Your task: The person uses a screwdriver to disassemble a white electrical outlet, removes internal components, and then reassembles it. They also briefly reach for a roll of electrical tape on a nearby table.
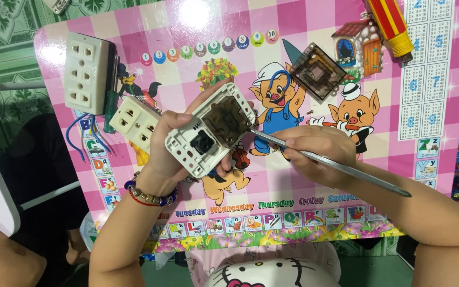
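Note:
My left hand [167, 144] holds a white socket frame [208, 128] with its back side up, showing a brown module and a black square insert. My right hand [321, 154] grips a long thin metal tool [329, 163]; its tip touches the right edge of the brown module. Both hands hover over a pink checked cartoon table [314, 32].
A white socket plate with several outlets [84, 72] and a smaller white socket [134, 122] with blue wires lie at the left. A loose brown module [316, 72] rests at the upper middle, a red-and-yellow screwdriver handle [391, 23] at the top right. Another person's arm [6, 260] is at the lower left.

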